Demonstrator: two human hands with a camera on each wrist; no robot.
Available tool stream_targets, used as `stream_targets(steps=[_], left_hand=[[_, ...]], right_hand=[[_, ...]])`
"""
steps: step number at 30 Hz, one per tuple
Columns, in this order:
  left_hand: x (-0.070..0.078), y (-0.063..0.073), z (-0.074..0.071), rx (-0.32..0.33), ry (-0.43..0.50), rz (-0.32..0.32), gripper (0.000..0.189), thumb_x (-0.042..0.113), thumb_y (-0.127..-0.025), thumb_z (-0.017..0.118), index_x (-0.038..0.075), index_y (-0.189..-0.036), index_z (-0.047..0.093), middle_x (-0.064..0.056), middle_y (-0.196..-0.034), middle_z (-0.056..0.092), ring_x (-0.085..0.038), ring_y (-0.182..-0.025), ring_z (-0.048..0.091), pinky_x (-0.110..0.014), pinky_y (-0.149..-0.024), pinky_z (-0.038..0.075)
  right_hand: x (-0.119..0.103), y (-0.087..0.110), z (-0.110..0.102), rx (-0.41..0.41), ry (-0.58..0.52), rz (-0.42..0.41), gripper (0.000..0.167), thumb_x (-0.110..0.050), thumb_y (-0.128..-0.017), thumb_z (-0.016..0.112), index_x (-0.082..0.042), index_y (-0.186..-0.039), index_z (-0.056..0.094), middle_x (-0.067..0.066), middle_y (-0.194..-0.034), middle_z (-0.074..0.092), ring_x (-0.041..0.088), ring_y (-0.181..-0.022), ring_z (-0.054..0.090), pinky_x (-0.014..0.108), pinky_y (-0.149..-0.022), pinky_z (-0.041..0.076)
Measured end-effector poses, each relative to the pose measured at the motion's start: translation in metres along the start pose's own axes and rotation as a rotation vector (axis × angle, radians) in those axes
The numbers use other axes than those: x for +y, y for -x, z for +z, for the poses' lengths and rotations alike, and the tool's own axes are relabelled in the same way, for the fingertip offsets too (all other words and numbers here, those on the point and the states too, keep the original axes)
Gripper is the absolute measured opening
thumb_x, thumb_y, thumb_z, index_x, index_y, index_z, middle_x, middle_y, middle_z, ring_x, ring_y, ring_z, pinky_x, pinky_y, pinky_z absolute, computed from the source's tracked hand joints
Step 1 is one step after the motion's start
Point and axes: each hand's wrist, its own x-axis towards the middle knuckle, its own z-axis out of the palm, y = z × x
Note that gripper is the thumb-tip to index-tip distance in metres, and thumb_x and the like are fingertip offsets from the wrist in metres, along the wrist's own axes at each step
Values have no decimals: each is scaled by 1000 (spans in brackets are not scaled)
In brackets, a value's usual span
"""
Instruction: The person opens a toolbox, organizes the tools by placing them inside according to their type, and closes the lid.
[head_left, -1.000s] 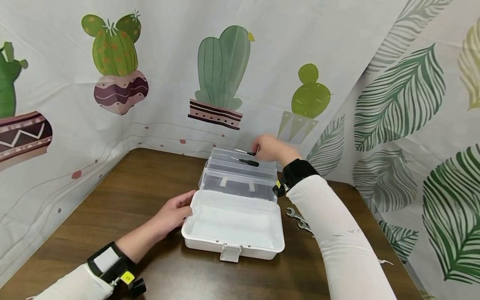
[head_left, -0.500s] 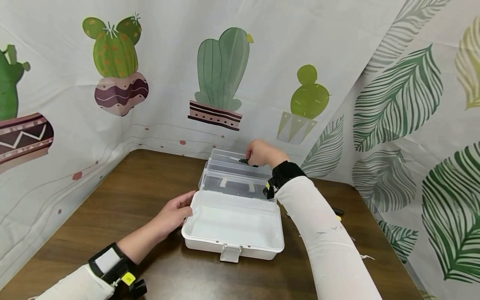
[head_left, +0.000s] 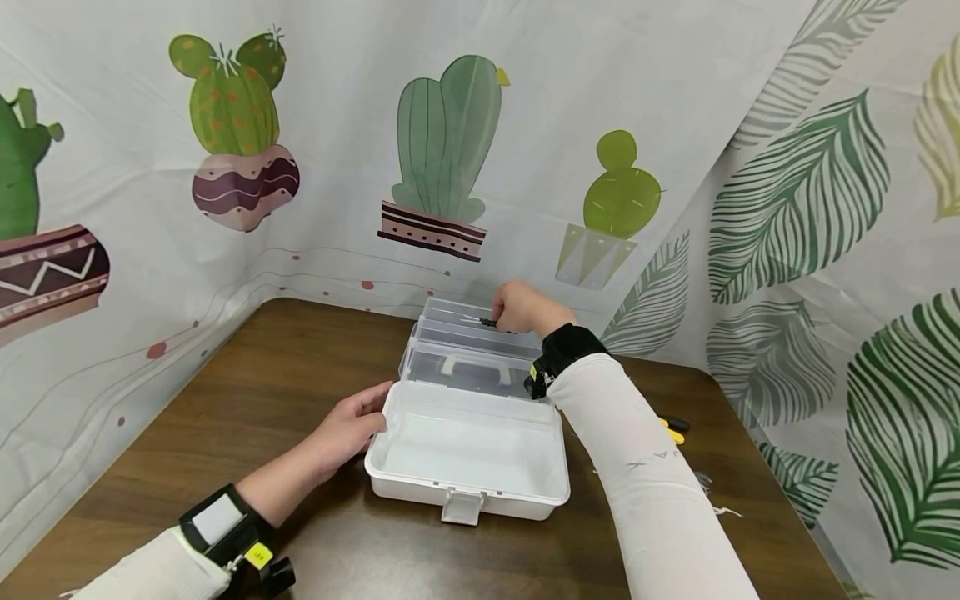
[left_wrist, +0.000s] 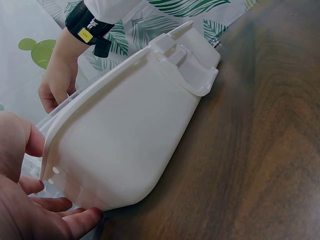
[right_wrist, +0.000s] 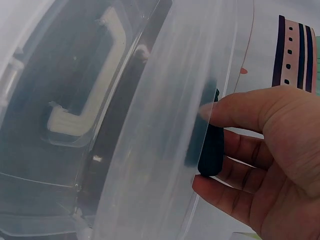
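A white toolbox (head_left: 468, 454) stands open on the table, its clear lid (head_left: 427, 367) tipped back and a clear tray (head_left: 444, 332) behind. My left hand (head_left: 348, 429) grips the toolbox's left wall; in the left wrist view the thumb lies at the rim and the fingertips touch the side. Over the tray, my right hand (head_left: 525, 308) holds a screwdriver (head_left: 487, 322) by its dark handle, its thin shaft pointing left. In the right wrist view, thumb and fingers pinch that handle (right_wrist: 212, 150), partly seen through clear plastic. A second screwdriver cannot be made out separately.
Right of my right forearm lies a tool with yellow and black handles (head_left: 675, 427). A small white strip (head_left: 726, 511) is near the table's (head_left: 315, 542) right side. A printed cloth (head_left: 330, 167) hangs behind the table. The toolbox latch (head_left: 462, 507) faces me.
My right hand has moved left and down within the tray onto a screwdriver. My forearm now covers the wrenches and reveals the yellow-handled tool. My left hand stays put.
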Motion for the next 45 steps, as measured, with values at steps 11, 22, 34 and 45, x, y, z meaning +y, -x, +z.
stream_targets(steps=[11,22,34,45], left_hand=[[0,0,0,9,-12,-1,68,2,-96,47,4,-161,29,-25,-160,39,-36,-130,56,-40,-90,60],[1,0,0,4,-16,-7,69,3,-96,48,4,-161,29,-26,-160,39,-31,-126,58,-39,-89,60],[0,0,-1,8,-17,-4,69,3,-96,49,5,-162,29,-25,-160,40,-29,-124,59,-38,-88,60],[0,0,-1,9,-18,0,68,4,-96,49,4,-162,29,-25,-160,40,-32,-127,57,-38,-87,60]], right_hand=[[-2,1,2,28,30,-2,15,-1,-82,61,-11,-80,72,1,-83,65,18,-77,53,29,-69,46],[5,0,6,25,0,32,17,2,-82,59,-11,-82,70,1,-86,64,19,-78,53,31,-68,45],[7,0,8,35,9,38,14,1,-83,61,-13,-78,63,2,-81,59,19,-75,51,32,-66,42],[11,17,-15,21,-17,-45,26,-6,-92,56,-6,-110,75,14,-117,72,29,-99,64,42,-88,54]])
